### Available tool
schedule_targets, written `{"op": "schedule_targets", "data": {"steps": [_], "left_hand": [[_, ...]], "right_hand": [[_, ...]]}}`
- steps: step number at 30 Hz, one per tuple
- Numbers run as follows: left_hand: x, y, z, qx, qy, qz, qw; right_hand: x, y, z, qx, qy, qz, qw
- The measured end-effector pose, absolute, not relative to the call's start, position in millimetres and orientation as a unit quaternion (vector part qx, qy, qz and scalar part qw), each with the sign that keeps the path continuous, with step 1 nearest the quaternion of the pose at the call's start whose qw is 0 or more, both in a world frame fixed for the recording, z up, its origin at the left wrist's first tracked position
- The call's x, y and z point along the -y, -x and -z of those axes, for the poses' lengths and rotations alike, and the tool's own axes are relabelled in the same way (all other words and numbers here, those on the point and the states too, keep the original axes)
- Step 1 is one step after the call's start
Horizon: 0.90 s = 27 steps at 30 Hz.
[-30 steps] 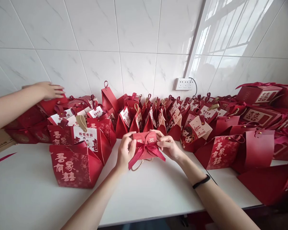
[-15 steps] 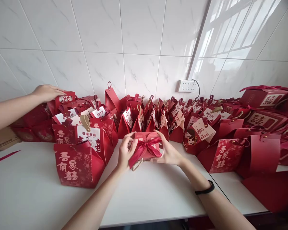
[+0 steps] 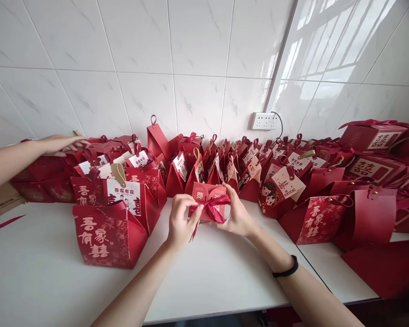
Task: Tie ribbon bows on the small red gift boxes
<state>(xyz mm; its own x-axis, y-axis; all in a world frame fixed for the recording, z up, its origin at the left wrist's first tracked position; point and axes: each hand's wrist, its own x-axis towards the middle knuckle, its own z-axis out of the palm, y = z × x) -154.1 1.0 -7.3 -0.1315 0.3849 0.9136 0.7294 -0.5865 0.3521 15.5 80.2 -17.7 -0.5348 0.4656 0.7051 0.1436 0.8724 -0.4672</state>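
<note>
A small red gift box [image 3: 204,190] with pale lettering is held up over the middle of the white table. My right hand [image 3: 239,215] is closed around its right side, and a black band circles that wrist. Across the box front runs a dark red satin ribbon bow [image 3: 215,210]. With thumb and forefinger, my left hand [image 3: 183,219] pinches the left part of this bow. A ribbon tail hangs below the left fingers. The back of the box is hidden.
Rows of red gift boxes [image 3: 180,170] line the tiled wall, with a larger box [image 3: 104,236] front left and stacked ribboned boxes [image 3: 375,138] at right. Another person's hand [image 3: 59,144] rests over boxes at left. A power strip [image 3: 265,121] is against the wall.
My left fingers have moved from the box's left edge onto the ribbon bow. The box has tilted slightly. At left, the other person's hand has lowered, and the box under it is out of sight.
</note>
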Motion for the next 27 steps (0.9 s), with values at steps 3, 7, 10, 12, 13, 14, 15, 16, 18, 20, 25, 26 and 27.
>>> {"op": "schedule_targets", "data": {"steps": [3,7,10,12,13,14,15,16,18,20,25,26,27], "left_hand": [[5,150,6,0.377,0.707,0.56,0.21],[9,145,7,0.356,0.723,0.544,0.232],[8,145,7,0.36,0.712,0.565,0.209],[5,147,7,0.4,0.662,0.61,0.172],[3,148,6,0.433,0.62,0.638,0.146],[0,150,6,0.468,0.574,0.662,0.114],[-3,153,6,0.5,0.533,0.677,0.083],[-6,156,7,0.525,0.503,0.685,0.054],[-11,163,8,0.555,0.472,0.685,0.015],[-15,170,9,0.57,0.456,0.683,-0.002],[-20,176,14,0.59,0.46,0.662,-0.045],[-20,173,15,0.588,0.48,0.648,-0.058],[-20,170,16,0.584,0.506,0.631,-0.072]], "right_hand": [[-78,-15,16,0.854,0.173,-0.189,0.452],[-78,-15,17,0.853,0.163,-0.192,0.457],[-78,-15,18,0.852,0.169,-0.182,0.461],[-77,-16,17,0.854,0.168,-0.179,0.46],[-77,-16,16,0.855,0.165,-0.177,0.459],[-77,-16,15,0.856,0.161,-0.176,0.458],[-77,-16,14,0.858,0.157,-0.175,0.458],[-76,-16,12,0.859,0.155,-0.174,0.456],[-74,-16,9,0.864,0.157,-0.165,0.449],[-67,-19,4,0.869,0.161,-0.148,0.444],[-34,-52,-16,0.853,0.204,-0.165,0.451],[-27,-64,-23,0.851,0.217,-0.186,0.442],[-22,-78,-32,0.846,0.23,-0.219,0.428]]}}
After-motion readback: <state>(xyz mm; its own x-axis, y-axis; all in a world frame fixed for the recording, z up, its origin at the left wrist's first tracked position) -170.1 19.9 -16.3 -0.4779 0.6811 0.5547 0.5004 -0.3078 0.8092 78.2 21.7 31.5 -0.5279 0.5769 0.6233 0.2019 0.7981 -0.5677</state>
